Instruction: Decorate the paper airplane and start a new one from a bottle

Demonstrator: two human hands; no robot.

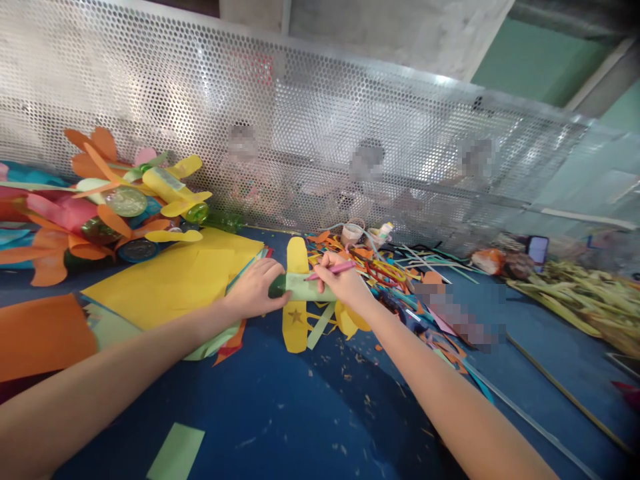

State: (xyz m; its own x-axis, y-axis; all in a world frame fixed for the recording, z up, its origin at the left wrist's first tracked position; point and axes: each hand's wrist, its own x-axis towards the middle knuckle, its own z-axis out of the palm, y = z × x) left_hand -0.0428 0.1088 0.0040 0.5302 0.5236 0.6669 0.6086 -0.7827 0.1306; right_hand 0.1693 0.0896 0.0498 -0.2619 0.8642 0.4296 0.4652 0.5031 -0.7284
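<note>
A toy plane (305, 287) lies in front of me on the blue surface, its bottle body wrapped in light green paper. Yellow paper wings stick out on either side, and a dark star marks the near wing (295, 327). My left hand (257, 287) grips the plane's dark green bottle end (277, 287), thumb on the near side. Pinched in my right hand (345, 283) is a pink pen (337, 268), its tip at the light green paper. Part of the plane's right end is hidden behind my right hand.
Finished-looking bottle planes (170, 187) are heaped at the left. Yellow paper sheets (175, 280) and an orange sheet (40, 333) lie nearby. Scraps (385, 267) clutter the right, beyond which are a phone (538, 250) and corn husks (585, 293). A perforated metal screen (310, 133) stands behind.
</note>
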